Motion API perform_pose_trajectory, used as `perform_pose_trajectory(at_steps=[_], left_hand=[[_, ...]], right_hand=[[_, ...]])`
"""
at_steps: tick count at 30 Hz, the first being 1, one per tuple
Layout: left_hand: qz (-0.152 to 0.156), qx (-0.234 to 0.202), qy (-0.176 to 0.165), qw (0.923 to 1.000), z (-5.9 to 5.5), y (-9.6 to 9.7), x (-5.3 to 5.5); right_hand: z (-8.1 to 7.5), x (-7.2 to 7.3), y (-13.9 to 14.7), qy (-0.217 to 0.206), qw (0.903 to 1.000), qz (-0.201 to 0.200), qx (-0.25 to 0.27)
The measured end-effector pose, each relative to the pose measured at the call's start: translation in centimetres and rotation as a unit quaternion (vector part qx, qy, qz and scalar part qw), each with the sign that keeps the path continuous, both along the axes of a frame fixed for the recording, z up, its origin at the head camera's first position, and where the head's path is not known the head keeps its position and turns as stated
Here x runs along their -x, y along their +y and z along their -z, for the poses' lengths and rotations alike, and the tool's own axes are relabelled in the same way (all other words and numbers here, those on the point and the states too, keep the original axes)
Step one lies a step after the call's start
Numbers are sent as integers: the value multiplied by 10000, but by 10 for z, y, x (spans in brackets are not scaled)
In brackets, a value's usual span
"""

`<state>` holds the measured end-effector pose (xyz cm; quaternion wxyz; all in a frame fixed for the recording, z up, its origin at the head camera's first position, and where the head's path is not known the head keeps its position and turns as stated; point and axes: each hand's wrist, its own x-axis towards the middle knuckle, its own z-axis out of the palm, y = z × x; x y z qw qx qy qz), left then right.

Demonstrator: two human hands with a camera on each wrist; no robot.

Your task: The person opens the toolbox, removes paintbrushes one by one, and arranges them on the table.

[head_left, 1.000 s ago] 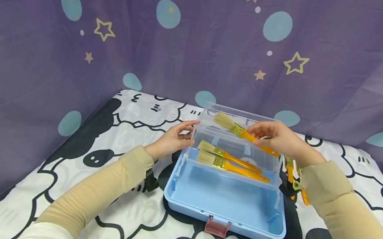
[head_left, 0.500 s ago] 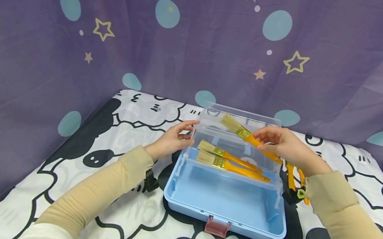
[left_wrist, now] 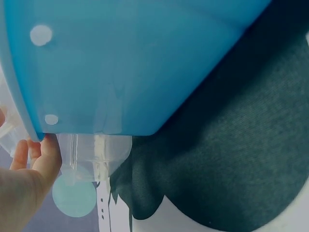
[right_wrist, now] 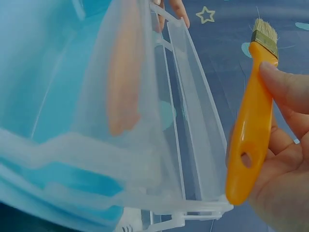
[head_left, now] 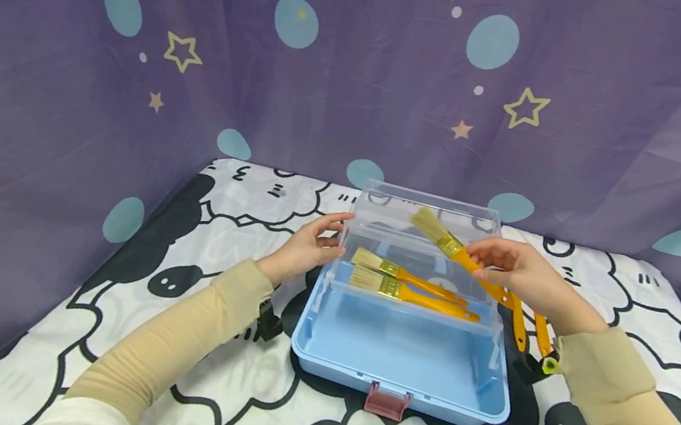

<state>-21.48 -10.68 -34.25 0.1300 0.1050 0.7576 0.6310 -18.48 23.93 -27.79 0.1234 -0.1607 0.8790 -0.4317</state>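
A paintbrush (head_left: 462, 256) with an orange handle and pale bristles is pinched by my right hand (head_left: 523, 273) above the right side of an open blue plastic box (head_left: 402, 347). In the right wrist view, my thumb presses its handle (right_wrist: 251, 121) just below the metal band. Two similar brushes, an upper brush (head_left: 412, 280) and a lower brush (head_left: 413, 298), lie in the raised clear tray (head_left: 470, 276). At the box's left side, my left hand (head_left: 306, 248) touches the clear plastic with relaxed fingers; its fingertips (left_wrist: 48, 147) sit at the edge.
The clear lid (head_left: 427, 207) stands up behind the tray. Orange handles (head_left: 518, 323) lie on the sheep-patterned cloth (head_left: 239, 403) right of the box, partly hidden by the right wrist. A reddish latch (head_left: 386, 401) hangs at the box's front. A purple curtain (head_left: 360, 83) hangs behind.
My right hand has moved right and slightly toward me with its paintbrush, which now tilts more steeply. The left hand and the two brushes in the tray have stayed put.
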Motion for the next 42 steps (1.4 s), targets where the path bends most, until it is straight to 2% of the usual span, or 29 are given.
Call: perform_pose_trajectory(at_steps=[9, 18, 25, 34, 37, 39, 42], left_hand=[[-3, 37, 34, 10000, 0, 0, 0], [18, 18, 88, 10000, -1, 0, 0], [4, 93, 116, 9999, -1, 1, 1], [-70, 181, 68, 9998, 0, 0, 0], [-95, 130, 46, 9999, 0, 0, 0], [-89, 135, 47, 9999, 0, 0, 0], [-61, 165, 15, 9998, 0, 0, 0]], right_hand=[[10, -10, 12, 38, 9995, 239, 224], [20, -11, 19, 128, 9980, 288, 547], [22, -13, 24, -30, 9969, 478, 629], [22, -16, 42, -22, 9958, 517, 749], [24, -16, 50, 9, 9934, 543, 1009], [26, -16, 56, -104, 9888, 560, 1382], [29, -17, 67, -350, 9736, 577, 2179]])
